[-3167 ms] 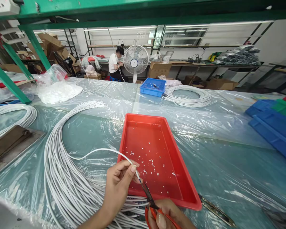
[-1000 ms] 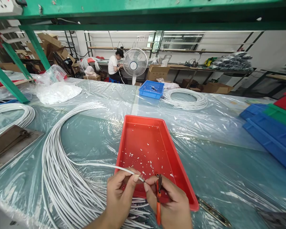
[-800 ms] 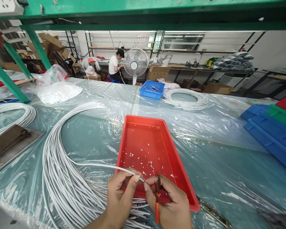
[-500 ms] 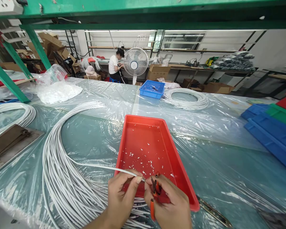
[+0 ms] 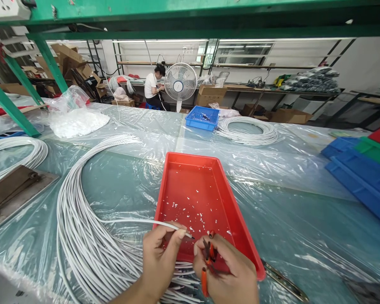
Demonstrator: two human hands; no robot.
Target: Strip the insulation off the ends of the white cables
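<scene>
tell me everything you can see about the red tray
The red tray is a shallow rectangular bin, plastic by the look, with low walls and rounded corners. It lies flat on a clear plastic sheet, long side running away from the camera. Small white scraps dot its floor, mostly the near half. Its near rim is partly hidden by the left hand, pinching a white cable, and the right hand, holding orange-handled scissors.

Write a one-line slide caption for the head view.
Left hand pinches a white cable end over a red tray while right hand holds orange-handled scissors beside it.
</scene>
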